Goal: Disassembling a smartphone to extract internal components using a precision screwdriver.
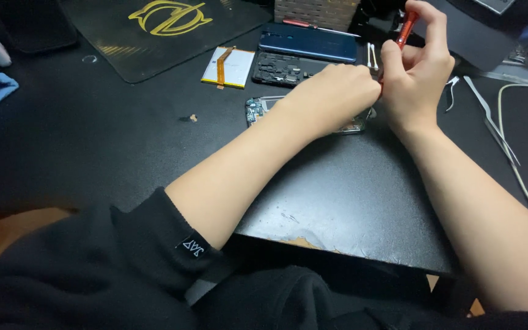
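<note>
Opened phone (258,109) is seen at upper centre of the frame, flat on the black desk (93,140): back removed, circuit board exposed at its left end, rest hidden under the hands. Red-handled screwdriver (406,29) is held nearly upright above the phone's right end, tip hidden between the hands.

Left hand (331,91) is extended from lower left, forearm bare, black sleeve pushed up; hand is laid knuckles-up over the phone. Its fingers are curled shut into a loose fist pressing on the phone; whether anything is pinched inside cannot be told.

Right hand (420,73) is raised at upper right, wrist bent. Its fingers (426,18) are closed round the screwdriver handle, thumb against the shaft.

Placed just above the phone: dark inner frame (282,67), blue back cover (307,41), white battery with orange flex (228,66) to the left. Metal tweezers (490,119) are laid at right.
</note>
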